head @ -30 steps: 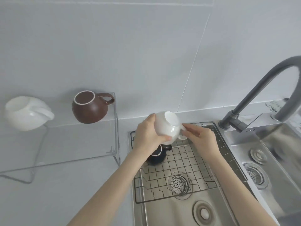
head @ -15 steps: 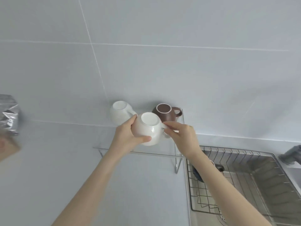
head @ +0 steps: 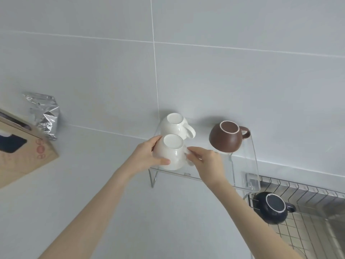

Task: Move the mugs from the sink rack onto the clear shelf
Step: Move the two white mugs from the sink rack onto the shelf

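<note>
White mug now down at shelf

I see white mug [head: 170, 153] carried off sink rack [head: 302, 200] to clear shelf's [head: 240, 176] front-left, upside down; both hands, left hand [head: 147, 157] & right hand [head: 207, 163], still gripping. View panned left.

A glossy, smooth white ceramic mug [head: 170, 155] is gripped by bare hands. A like white glazed mug [head: 174, 125] and a matt brown stoneware mug [head: 226, 138] are carried by the clear, smooth acrylic shelf [head: 240, 165]. At 4 o'clock, a dark navy satin mug [head: 271, 207] is borne by thin metal wire rack [head: 308, 195]. At 9 o'clock, crinkled shiny foil bag [head: 43, 114] and matt brown cardboard box [head: 22, 152] are seen.
</note>
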The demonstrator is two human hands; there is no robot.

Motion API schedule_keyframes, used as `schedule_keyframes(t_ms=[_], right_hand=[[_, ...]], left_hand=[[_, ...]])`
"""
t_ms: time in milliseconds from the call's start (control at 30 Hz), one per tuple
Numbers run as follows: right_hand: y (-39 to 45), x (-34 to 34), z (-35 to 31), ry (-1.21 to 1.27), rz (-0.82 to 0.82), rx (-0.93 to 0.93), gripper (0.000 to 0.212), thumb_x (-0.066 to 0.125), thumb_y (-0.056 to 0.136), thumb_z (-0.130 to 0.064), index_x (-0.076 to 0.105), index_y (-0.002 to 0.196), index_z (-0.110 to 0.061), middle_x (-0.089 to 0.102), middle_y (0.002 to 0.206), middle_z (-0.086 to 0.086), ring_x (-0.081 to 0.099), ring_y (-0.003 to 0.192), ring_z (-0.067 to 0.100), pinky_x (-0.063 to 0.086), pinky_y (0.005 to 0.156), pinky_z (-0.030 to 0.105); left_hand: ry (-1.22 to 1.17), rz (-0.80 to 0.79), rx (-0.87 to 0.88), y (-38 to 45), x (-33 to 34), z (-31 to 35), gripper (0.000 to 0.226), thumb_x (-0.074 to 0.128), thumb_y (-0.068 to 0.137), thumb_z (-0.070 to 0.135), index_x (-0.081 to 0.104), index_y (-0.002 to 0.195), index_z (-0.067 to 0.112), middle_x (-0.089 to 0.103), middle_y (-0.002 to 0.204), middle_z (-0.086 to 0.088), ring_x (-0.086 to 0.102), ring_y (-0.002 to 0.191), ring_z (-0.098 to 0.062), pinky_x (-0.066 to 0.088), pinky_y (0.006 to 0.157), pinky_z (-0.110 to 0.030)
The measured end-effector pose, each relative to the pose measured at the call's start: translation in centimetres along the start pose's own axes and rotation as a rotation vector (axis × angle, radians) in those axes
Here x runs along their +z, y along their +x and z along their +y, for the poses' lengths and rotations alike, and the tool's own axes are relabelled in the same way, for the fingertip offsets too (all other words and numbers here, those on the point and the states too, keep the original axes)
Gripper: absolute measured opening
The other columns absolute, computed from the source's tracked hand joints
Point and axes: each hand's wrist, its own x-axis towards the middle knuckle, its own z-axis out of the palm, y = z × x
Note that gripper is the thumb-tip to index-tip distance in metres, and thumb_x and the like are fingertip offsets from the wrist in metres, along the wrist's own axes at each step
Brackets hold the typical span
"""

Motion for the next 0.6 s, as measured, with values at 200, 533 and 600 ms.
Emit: schedule_keyframes(t_ms=[200,533,600], right_hand=[[-0.3,0.9,-0.6,-0.018,0.015,0.01,0.023,0.058,0.085,-0.022,0.069,0.103,-0.014,0.075,0.088,0.013,0.065,0.088,0.034,0.049,0.078,0.041],[-0.4,1.4,-0.8,-0.125,0.037,-0.036,0.02,0.055,0.087,-0.025,0.069,0.096,-0.014,0.069,0.075,0.016,0.058,0.076,0.037,0.047,0.069,0.041],[-0.5,1.1,-0.8,-0.122,0.003,-0.026,0.02,0.055,0.086,-0.025,0.068,0.097,-0.014,0.07,0.077,0.015,0.058,0.079,0.037,0.047,0.07,0.041]], left_hand=[[-0.02,-0.042,0.011,0.5,-0.7,-1.1,0.108,0.077,0.035,0.04,0.041,0.134,0.018,0.054,0.119,0.013,0.05,0.119,-0.009,0.036,0.103,-0.024],[0.056,-0.109,-0.036,0.7,-0.9,-1.2,0.108,0.079,0.043,0.039,0.036,0.139,0.017,0.052,0.136,0.004,0.046,0.128,-0.012,0.033,0.113,-0.035],[0.097,-0.12,-0.053,0.6,-0.9,-1.0,0.099,0.077,0.043,0.042,0.043,0.132,0.018,0.058,0.13,-0.001,0.05,0.125,-0.016,0.037,0.11,-0.041]])
